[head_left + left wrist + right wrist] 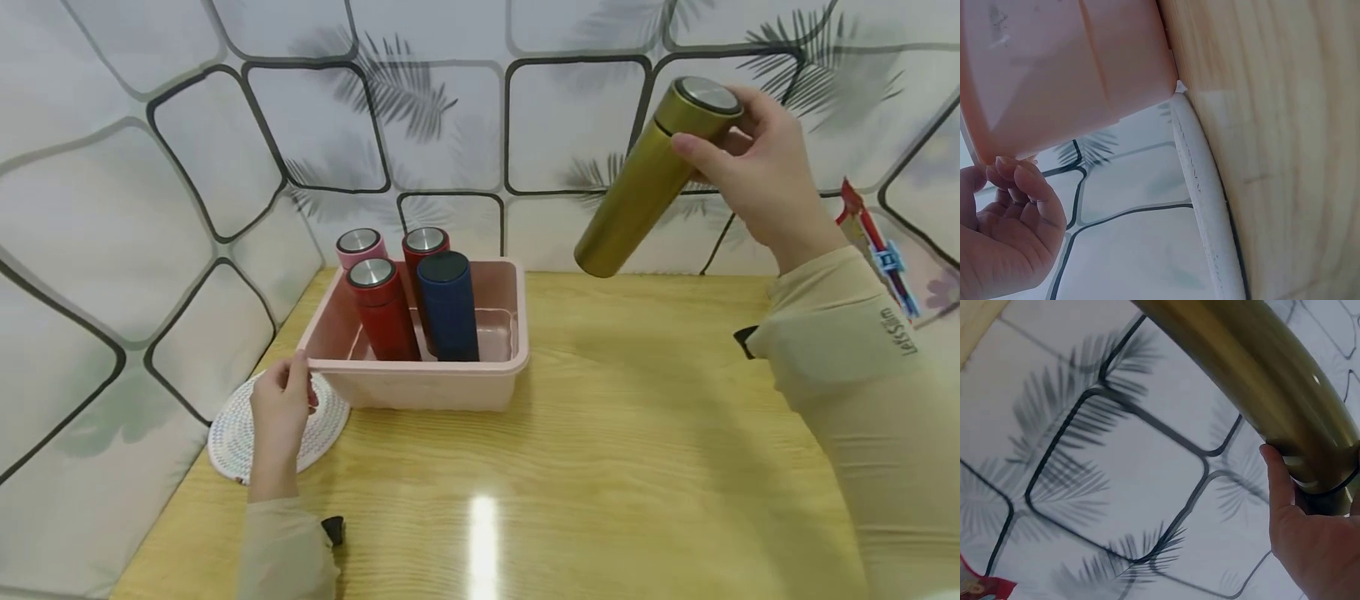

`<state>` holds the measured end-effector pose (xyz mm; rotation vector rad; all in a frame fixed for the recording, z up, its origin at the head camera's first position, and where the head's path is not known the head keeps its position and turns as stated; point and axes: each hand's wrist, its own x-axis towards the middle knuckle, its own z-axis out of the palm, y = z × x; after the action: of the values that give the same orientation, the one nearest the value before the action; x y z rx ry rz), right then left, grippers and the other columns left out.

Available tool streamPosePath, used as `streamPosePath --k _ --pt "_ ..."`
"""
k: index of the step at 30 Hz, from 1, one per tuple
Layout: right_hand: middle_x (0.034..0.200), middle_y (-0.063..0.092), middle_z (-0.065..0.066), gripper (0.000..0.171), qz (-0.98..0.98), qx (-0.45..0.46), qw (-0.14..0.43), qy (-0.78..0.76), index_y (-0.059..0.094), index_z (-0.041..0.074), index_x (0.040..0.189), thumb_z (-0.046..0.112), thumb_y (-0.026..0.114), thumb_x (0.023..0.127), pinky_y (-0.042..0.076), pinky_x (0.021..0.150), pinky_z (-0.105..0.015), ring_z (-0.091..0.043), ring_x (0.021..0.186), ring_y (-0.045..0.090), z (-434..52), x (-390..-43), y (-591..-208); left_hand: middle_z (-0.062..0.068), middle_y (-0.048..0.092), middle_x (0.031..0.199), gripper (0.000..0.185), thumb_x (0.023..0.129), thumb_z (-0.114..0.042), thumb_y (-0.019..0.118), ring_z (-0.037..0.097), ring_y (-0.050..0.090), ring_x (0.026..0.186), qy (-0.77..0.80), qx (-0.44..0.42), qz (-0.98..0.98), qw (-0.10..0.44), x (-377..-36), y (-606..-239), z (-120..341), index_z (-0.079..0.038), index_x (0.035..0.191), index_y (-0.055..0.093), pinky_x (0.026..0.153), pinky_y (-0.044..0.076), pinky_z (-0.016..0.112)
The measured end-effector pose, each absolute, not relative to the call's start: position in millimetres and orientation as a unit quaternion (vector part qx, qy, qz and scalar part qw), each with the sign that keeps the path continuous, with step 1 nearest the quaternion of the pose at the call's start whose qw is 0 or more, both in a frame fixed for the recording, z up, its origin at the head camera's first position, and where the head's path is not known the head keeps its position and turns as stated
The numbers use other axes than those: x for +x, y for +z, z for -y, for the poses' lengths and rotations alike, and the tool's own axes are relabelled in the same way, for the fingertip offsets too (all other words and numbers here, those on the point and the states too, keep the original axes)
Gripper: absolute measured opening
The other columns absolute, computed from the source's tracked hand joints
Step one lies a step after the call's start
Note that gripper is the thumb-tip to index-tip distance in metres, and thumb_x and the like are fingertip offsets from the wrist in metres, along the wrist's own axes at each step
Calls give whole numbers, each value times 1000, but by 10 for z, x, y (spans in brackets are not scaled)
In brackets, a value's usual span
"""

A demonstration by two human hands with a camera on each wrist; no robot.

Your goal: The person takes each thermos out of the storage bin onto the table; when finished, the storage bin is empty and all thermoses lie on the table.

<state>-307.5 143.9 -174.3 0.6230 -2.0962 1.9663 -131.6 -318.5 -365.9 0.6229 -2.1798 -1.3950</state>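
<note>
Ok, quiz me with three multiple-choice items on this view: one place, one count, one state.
1. Where is the gold flask?
A. lifted above the table
B. inside the pink bin
C. on the white mat

2. How many flasks stand in the pink bin?
A. two
B. four
C. six

3. How is the gold flask oriented?
A. upright
B. lying flat
C. tilted

Answers:
1 A, the right hand holds it by its cap end, clear of the table.
2 B, one pink, two red, one dark blue.
3 C, its base points down-left.
</note>
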Motion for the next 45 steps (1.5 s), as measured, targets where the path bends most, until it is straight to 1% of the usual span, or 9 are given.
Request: streamPosePath --k 7,10,14,18,20,22,30,37,45 --pt "136 48 -5 71 810 90 94 571 39 17 147 27 75 88 50 75 -11 -17 116 53 -1937 -3225 -2065 -1 51 59 44 105 -39 44 6 51 53 -506 245 794 232 -1240 -3625 3270 0 87 54 50 47 19" --pt "143 43 -7 76 854 58 92 509 34 21 152 40 72 88 48 89 -19 -20 123 49 -2113 -3275 -2254 -2 51 60 44 105 -38 43 6 51 53 -508 250 792 229 -1225 -3621 3288 0 89 55 50 47 19" --pt "149 39 -10 81 893 30 96 438 30 24 154 54 66 88 44 102 -38 -28 129 45 -2289 -3330 -2490 -2 51 60 43 105 -37 43 5 51 53 -509 253 790 230 -1218 -3626 3295 2 92 55 50 48 19" --pt "138 45 -13 80 896 23 111 430 34 19 152 53 67 88 51 82 -23 -21 108 53 -2410 -3361 -2658 -2 50 60 43 105 -37 42 6 51 53 -509 253 791 227 -1219 -3627 3291 2 92 55 51 48 19" --pt "130 47 -12 78 895 23 118 429 37 16 150 51 68 88 46 69 -14 -15 95 50 -2456 -3368 -2725 -2 51 60 44 105 -38 42 6 51 53 -508 253 792 224 -1222 -3626 3287 2 92 55 51 48 19" --pt "126 48 -12 77 896 26 121 426 39 12 148 50 69 88 44 64 -12 -14 90 49 -2491 -3371 -2778 -2 51 60 44 105 -38 42 6 51 53 -507 254 794 221 -1226 -3623 3283 1 91 54 50 48 19" --pt "138 43 -15 83 904 13 114 411 32 12 152 54 66 89 41 74 -16 -21 106 48 -2562 -3366 -2896 -1 51 62 43 105 -38 42 6 52 54 -509 249 795 218 -1252 -3616 3253 1 92 54 51 48 20" --pt "140 41 -15 82 903 1 110 416 30 17 154 55 64 89 46 91 -29 -25 115 46 -2619 -3347 -2970 -1 50 63 43 105 -38 42 6 52 55 -512 247 795 212 -1289 -3633 3227 1 94 54 51 48 20" --pt "145 38 -17 84 899 7 94 428 25 17 156 52 65 90 46 86 -20 -24 117 47 -2720 -3312 -3027 0 50 63 44 105 -40 42 6 52 54 -513 246 796 208 -1334 -3634 3175 0 92 53 51 48 20"
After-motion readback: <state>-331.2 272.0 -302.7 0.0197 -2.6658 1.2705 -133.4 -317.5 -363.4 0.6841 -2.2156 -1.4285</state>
